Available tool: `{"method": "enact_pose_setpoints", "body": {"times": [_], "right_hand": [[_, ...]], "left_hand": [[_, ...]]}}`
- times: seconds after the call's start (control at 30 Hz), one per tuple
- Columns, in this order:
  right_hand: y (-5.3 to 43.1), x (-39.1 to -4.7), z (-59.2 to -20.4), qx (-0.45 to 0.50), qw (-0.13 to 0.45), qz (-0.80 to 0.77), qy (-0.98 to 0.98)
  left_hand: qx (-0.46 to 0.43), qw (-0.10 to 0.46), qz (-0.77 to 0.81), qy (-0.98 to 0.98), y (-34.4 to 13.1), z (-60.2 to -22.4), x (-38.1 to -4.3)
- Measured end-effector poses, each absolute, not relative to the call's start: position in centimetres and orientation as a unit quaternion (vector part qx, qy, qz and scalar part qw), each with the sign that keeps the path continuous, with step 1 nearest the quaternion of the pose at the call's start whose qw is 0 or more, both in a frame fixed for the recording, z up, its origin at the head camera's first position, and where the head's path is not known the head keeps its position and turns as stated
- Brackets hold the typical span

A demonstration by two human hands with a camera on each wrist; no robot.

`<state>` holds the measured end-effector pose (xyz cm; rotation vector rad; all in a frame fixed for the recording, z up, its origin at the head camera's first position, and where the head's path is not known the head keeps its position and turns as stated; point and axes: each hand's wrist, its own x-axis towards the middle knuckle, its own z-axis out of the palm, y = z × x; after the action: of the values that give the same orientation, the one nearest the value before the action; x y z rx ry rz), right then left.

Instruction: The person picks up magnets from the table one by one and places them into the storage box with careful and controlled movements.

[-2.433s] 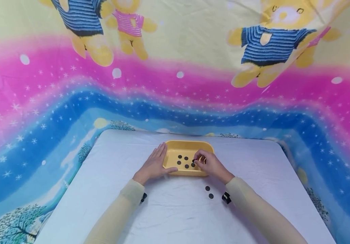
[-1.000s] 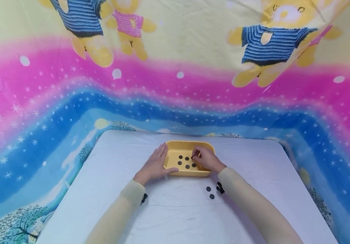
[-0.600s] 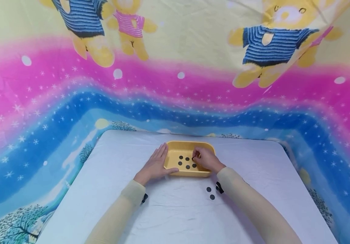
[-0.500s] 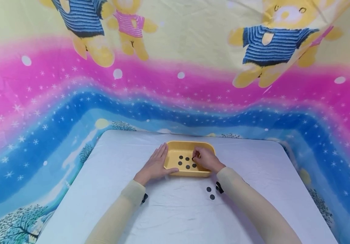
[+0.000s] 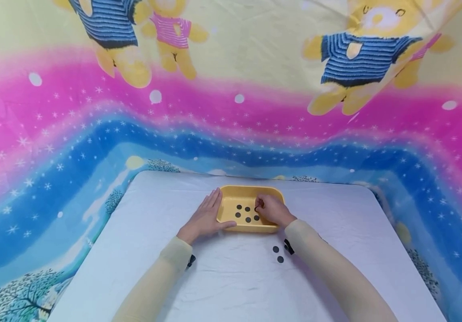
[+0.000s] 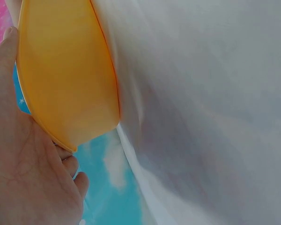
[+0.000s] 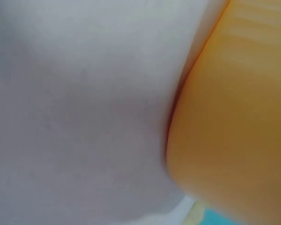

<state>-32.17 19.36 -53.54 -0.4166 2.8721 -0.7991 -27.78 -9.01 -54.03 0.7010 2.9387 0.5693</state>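
A yellow rectangular tub stands on the white-covered table in the head view. My left hand rests on the tub's left end, its fingers straight along the wall and its thumb at the near rim. In the left wrist view that hand lies against the tub's wall. Inside the tub, my right hand pinches a small dark disc at the floor. Several similar discs lie flat to its left and below. The right wrist view shows only the tub's outer wall and white cloth.
Two loose dark discs lie on the white cloth in front of the tub, near the black wrist camera. A printed curtain with bears hangs around the table's back and sides.
My right hand and forearm have shifted slightly inward and away from me, and the pinched disc sits a little farther back, level with the back discs. The left hand has stayed in place.
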Motion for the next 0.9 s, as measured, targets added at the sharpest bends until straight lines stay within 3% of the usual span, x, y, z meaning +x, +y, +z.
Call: {"method": "enact_pose_setpoints", "body": {"times": [0.9], "right_hand": [[18.63, -32.25, -53.84, -0.114, 0.067, -0.203, 0.97]], "left_hand": [[0.225, 0.034, 0.197, 0.954, -9.05, -53.68, -27.6]]}}
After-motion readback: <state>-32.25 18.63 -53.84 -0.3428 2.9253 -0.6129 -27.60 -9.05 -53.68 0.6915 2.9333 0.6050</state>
